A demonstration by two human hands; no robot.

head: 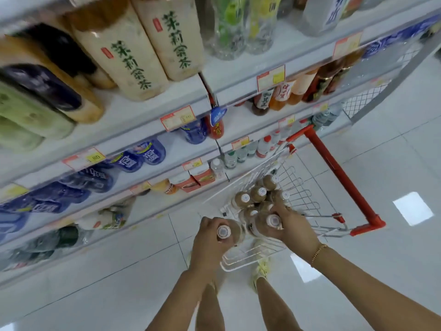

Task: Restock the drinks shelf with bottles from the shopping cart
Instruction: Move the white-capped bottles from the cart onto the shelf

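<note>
A white wire shopping cart [300, 187] with a red handle [338, 173] stands by the drinks shelf [124, 111]. Several brown tea bottles with white caps [259, 194] stand upright in it. My left hand [210, 247] grips one brown bottle [235, 231] by the neck, at the cart's near edge. My right hand [292, 230] grips a second brown bottle [262, 224] just beside it, over the cart. Both bottles show their white caps towards me.
The shelf unit fills the left and top: large tea bottles [133, 56] on the top tier, blue-labelled bottles [133, 158] and water bottles [241, 155] lower down, with price tags on the edges. White tiled floor [393, 247] lies to the right. My feet are under the cart.
</note>
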